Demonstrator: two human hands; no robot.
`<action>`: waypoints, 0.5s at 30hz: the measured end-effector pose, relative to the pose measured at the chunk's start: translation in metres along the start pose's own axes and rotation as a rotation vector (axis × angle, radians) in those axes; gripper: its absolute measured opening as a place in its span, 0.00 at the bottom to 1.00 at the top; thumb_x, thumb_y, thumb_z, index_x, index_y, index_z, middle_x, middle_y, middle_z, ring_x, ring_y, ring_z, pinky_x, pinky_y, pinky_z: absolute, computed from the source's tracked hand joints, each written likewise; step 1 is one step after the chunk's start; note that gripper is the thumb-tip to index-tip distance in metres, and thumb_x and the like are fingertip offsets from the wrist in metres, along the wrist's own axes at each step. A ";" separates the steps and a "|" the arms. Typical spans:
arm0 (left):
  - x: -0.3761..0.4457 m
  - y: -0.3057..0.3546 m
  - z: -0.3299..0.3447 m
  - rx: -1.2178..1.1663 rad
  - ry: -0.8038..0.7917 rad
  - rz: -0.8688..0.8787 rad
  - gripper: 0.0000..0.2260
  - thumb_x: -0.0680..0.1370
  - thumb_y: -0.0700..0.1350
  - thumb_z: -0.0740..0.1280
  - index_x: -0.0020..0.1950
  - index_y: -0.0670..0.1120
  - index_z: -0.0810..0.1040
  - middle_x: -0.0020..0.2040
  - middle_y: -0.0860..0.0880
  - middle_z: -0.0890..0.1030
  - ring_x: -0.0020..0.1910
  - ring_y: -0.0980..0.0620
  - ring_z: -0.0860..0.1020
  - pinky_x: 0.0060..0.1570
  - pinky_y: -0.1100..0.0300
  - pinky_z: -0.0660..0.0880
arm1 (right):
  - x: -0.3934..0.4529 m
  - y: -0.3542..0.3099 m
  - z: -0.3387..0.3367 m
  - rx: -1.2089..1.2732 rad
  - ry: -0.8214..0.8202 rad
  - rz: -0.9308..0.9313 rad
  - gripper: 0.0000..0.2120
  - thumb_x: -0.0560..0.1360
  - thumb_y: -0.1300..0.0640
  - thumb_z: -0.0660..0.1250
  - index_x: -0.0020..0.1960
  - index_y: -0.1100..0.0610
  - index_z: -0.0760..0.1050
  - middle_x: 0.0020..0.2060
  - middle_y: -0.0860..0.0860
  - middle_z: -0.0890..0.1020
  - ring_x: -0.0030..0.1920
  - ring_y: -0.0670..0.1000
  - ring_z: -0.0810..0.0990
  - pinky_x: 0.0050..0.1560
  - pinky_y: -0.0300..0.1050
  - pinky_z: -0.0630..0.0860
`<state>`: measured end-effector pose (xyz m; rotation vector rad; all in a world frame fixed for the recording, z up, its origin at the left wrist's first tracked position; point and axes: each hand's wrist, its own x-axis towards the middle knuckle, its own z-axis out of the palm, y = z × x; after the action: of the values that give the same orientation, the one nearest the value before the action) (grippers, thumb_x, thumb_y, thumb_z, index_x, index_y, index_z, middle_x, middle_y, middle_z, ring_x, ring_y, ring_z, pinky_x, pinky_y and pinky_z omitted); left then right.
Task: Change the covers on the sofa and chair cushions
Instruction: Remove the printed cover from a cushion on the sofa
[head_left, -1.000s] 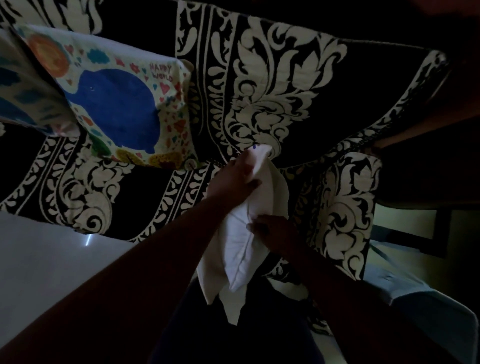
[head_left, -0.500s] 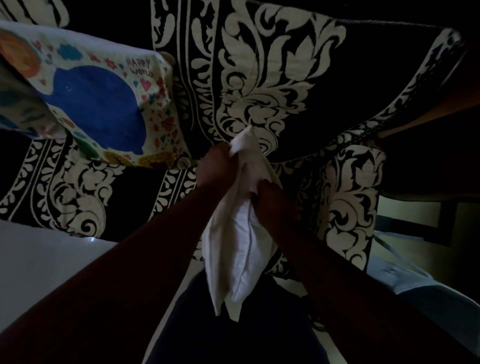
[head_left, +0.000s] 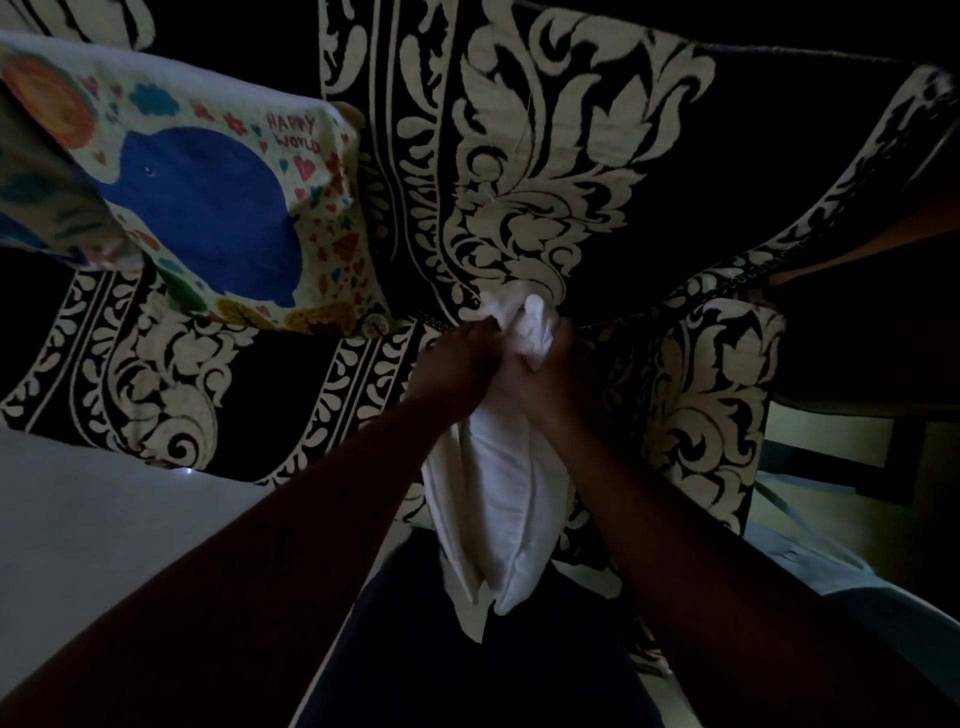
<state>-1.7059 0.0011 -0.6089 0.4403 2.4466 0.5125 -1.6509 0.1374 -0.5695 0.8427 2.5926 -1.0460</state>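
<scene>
Left hand (head_left: 454, 364) and right hand (head_left: 553, 371), touching side by side, both grip the bunched top of the white cushion (head_left: 501, 499), which hangs below them. Behind the 2 hands: black-and-cream patterned sofa (head_left: 524, 171). Upper left of the hands: whale-print cushion (head_left: 208, 208) resting on the sofa.

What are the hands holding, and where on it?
Both the left hand and right hand grip the bunched top end of the white cushion; the rest hangs below.
</scene>
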 end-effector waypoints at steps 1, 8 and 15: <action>-0.003 0.002 0.002 -0.021 0.010 -0.007 0.26 0.80 0.60 0.53 0.76 0.52 0.66 0.71 0.48 0.75 0.67 0.43 0.75 0.63 0.42 0.73 | 0.005 -0.004 0.001 0.038 -0.015 0.062 0.32 0.75 0.43 0.71 0.73 0.57 0.66 0.63 0.54 0.78 0.62 0.54 0.78 0.55 0.42 0.70; -0.015 0.001 -0.011 -0.236 0.027 -0.137 0.19 0.84 0.53 0.62 0.73 0.48 0.72 0.66 0.45 0.79 0.65 0.43 0.77 0.64 0.49 0.73 | 0.013 0.002 0.003 -0.131 -0.036 0.061 0.14 0.83 0.49 0.61 0.63 0.55 0.75 0.60 0.54 0.82 0.62 0.57 0.79 0.59 0.47 0.71; -0.044 -0.009 -0.067 -0.795 0.251 -0.355 0.25 0.83 0.62 0.58 0.75 0.49 0.68 0.66 0.50 0.77 0.68 0.48 0.74 0.62 0.60 0.67 | -0.046 -0.018 -0.031 -0.157 -0.092 -0.478 0.12 0.79 0.56 0.65 0.62 0.55 0.77 0.47 0.58 0.85 0.49 0.61 0.83 0.47 0.53 0.79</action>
<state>-1.7149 -0.0426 -0.5415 -0.3977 2.2240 1.3488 -1.6240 0.1293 -0.5187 0.1313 2.8152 -0.9396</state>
